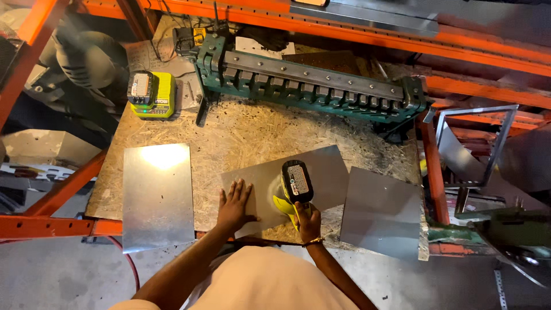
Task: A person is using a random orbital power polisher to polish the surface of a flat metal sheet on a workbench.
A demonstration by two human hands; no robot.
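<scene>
Nearest the camera, the left hand (234,205) lies flat with its fingers spread, palm down on the near left part of a metal sheet (321,172), holding nothing but pressing on it. Just to its right, the right hand (308,221) is wrapped tight around the yellow handle of a cordless power tool (294,186), whose black battery pack faces up; the tool's head rests over the same sheet, near its near edge, though the working end is hidden under the tool. That sheet lies tilted at the middle of the workbench's (252,129) near edge, on the rough chipboard top. A second, larger sheet (157,195) lies well apart at the near left corner, hanging over the edge and catching a bright glare. A third, darker sheet (381,212) sits at the near right corner, just beside the middle one; I cannot tell whether they touch. Along the far edge stands a long green metal bending machine (310,83). At the far left corner sits a yellow-green battery charger (150,95) with a battery in it. Orange steel racking (57,192) frames the bench.
</scene>
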